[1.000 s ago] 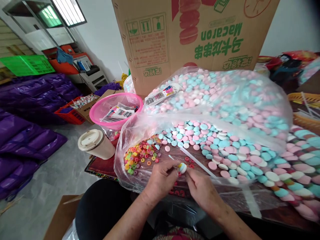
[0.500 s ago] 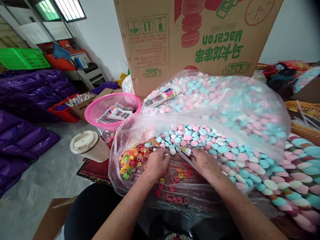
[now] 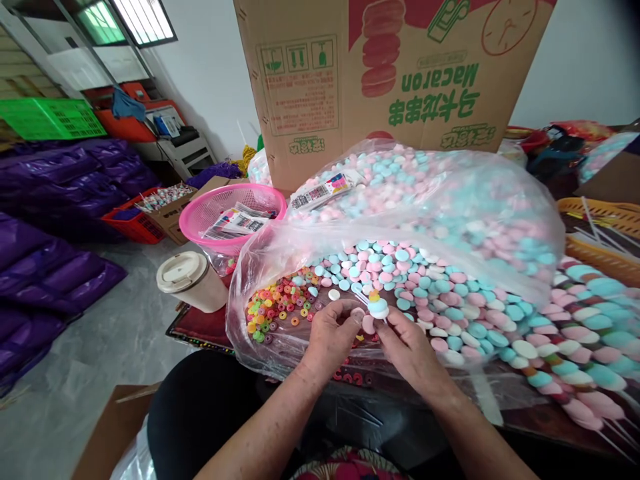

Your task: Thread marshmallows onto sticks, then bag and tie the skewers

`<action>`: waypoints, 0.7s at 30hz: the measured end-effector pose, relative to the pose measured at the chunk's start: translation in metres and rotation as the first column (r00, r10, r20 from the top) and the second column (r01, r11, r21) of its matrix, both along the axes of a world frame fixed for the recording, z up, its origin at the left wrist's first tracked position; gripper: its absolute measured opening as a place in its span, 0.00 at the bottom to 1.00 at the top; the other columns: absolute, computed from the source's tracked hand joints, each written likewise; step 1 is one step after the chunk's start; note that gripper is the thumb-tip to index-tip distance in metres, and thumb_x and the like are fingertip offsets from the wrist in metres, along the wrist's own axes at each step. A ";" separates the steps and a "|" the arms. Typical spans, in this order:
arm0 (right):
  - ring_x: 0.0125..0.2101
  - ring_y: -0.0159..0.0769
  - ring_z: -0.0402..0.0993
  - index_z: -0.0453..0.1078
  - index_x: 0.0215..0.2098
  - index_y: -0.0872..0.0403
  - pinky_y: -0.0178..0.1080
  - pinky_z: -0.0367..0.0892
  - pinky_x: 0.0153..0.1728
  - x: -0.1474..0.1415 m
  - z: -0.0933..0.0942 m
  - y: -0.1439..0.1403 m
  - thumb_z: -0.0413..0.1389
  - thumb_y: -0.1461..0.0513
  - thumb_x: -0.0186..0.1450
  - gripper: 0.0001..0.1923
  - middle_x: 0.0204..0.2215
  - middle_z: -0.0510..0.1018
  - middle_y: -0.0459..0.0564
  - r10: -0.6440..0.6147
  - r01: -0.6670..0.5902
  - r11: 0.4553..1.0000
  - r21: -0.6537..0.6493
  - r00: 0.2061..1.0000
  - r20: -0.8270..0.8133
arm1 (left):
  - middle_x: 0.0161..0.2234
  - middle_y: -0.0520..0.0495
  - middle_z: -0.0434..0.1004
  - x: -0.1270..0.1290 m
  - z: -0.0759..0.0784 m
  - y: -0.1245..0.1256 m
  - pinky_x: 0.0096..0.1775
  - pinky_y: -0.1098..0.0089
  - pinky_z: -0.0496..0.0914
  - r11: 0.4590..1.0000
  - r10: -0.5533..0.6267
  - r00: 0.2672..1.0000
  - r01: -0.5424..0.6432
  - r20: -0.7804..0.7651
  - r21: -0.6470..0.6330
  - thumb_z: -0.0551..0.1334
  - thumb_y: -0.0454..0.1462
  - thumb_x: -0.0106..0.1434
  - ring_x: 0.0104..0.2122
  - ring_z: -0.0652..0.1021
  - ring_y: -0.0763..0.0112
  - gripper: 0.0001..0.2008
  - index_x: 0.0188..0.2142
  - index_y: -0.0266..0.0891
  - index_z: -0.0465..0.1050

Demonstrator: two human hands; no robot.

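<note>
My left hand [image 3: 333,333] pinches a pink candy disc [image 3: 358,313] at its fingertips. My right hand [image 3: 407,347] holds a thin clear stick [image 3: 361,295] that carries a pale blue disc [image 3: 379,307] with a small ring above it, and another pink disc [image 3: 369,324] rests by the thumb. Both hands meet just above the mouth of a big clear plastic bag [image 3: 280,257]. Inside the bag lie pink, blue and white discs [image 3: 440,300]. At its left end sits a heap of small coloured rings [image 3: 275,308].
A lidded paper cup [image 3: 190,280] stands left of the bag, with a pink basket [image 3: 233,217] of packets behind it. A large Macaron carton [image 3: 390,73] stands at the back. Finished candy skewers [image 3: 585,347] are stacked at right. Purple bags [image 3: 55,220] cover the floor at left.
Half a second ago both hands were reaching into the discs in the bag. They have drawn back together, the left now with a pink disc, the right with the stick raised.
</note>
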State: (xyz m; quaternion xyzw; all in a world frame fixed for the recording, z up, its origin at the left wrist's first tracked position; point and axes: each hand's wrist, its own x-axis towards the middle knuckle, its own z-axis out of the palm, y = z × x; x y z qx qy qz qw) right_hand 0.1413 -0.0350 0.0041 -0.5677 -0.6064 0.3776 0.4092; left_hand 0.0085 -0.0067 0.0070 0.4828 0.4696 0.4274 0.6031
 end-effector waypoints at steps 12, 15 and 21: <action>0.23 0.32 0.66 0.70 0.38 0.55 0.33 0.62 0.23 -0.009 -0.001 -0.009 0.52 0.51 0.61 0.17 0.22 0.72 0.45 -0.063 0.050 0.995 -0.084 0.985 -0.163 | 0.28 0.49 0.77 -0.004 -0.003 -0.004 0.32 0.72 0.69 0.996 0.054 0.988 -0.043 -0.144 0.079 0.59 0.37 0.56 0.28 0.74 0.70 0.11 0.36 0.36 0.78; 0.20 0.30 0.63 0.70 0.38 0.55 0.32 0.58 0.20 -0.010 -0.005 -0.007 0.53 0.49 0.60 0.19 0.19 0.70 0.43 -0.083 0.064 0.994 -0.094 0.971 -0.224 | 0.31 0.48 0.79 -0.005 0.000 -0.007 0.39 0.69 0.69 0.994 -0.018 0.991 0.032 -0.130 0.107 0.58 0.36 0.58 0.34 0.75 0.66 0.12 0.37 0.38 0.79; 0.18 0.29 0.60 0.69 0.38 0.53 0.31 0.55 0.18 -0.009 -0.013 -0.002 0.53 0.48 0.60 0.18 0.17 0.66 0.41 -0.117 0.090 0.989 -0.115 0.958 -0.263 | 0.35 0.47 0.79 -0.005 0.003 -0.009 0.44 0.66 0.69 0.996 -0.086 0.989 0.083 0.124 0.025 0.64 0.38 0.54 0.38 0.76 0.65 0.12 0.39 0.37 0.78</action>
